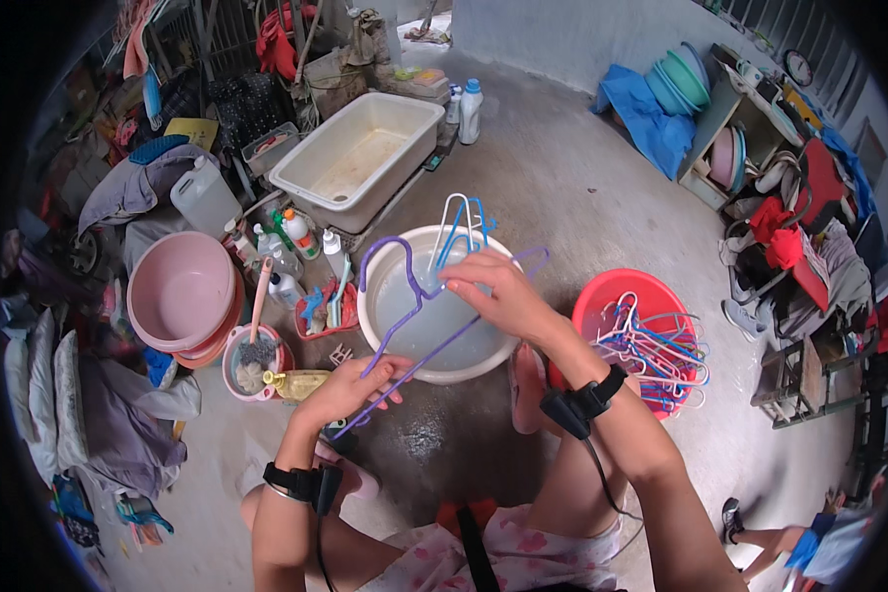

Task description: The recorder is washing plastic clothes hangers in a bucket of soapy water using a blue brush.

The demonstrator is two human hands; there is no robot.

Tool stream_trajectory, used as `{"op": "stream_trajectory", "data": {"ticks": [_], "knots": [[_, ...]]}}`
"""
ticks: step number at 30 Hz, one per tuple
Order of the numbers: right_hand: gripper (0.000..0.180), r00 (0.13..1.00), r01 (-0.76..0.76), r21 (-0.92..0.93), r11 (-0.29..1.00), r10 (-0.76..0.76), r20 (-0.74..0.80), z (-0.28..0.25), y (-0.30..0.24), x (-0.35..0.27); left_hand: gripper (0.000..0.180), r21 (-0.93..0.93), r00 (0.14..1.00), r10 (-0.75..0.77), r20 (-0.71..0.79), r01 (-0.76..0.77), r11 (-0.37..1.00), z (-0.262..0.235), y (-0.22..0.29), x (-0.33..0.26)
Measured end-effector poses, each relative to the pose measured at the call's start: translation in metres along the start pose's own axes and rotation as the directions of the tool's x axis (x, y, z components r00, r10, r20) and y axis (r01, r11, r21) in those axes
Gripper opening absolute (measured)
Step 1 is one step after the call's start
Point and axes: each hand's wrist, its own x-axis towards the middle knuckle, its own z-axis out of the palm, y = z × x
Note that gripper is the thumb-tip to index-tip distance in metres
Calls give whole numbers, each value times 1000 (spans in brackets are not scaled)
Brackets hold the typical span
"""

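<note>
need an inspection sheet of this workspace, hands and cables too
Surface: grey floor, wet patch near the white basin.
Job's things: purple hanger held over that basin's cloudy water; white hanger, blue hanger jut past its far rim; hanger pile in red basin.
Clutter: bottles, pink basin at left.
Hands: left hand holds the purple hanger's lower end; right hand pinches it near the neck.
Cables: black cables from both wristbands.
Surroundings: shelf upper right; another person's leg lower right.
</note>
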Motion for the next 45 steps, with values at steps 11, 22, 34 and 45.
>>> {"op": "stream_trajectory", "data": {"ticks": [11, 22, 34, 45], "knots": [[9, 984, -176, 330, 927, 163, 68, 50, 2, 5, 23, 775, 605, 637, -478, -51, 630, 10, 23, 37], [9, 944, -329, 314, 890, 311, 107, 62, -3, 10, 12, 731, 565, 639, -523, -89, 677, 5, 19, 45], [10, 909, -416, 296, 860, 385, 161, 68, -13, 11, 10, 687, 562, 615, -553, -111, 718, 4, 19, 36], [7, 916, -397, 318, 861, 350, 194, 68, -9, 12, 8, 723, 579, 618, -531, -71, 688, 3, 22, 32]]}}
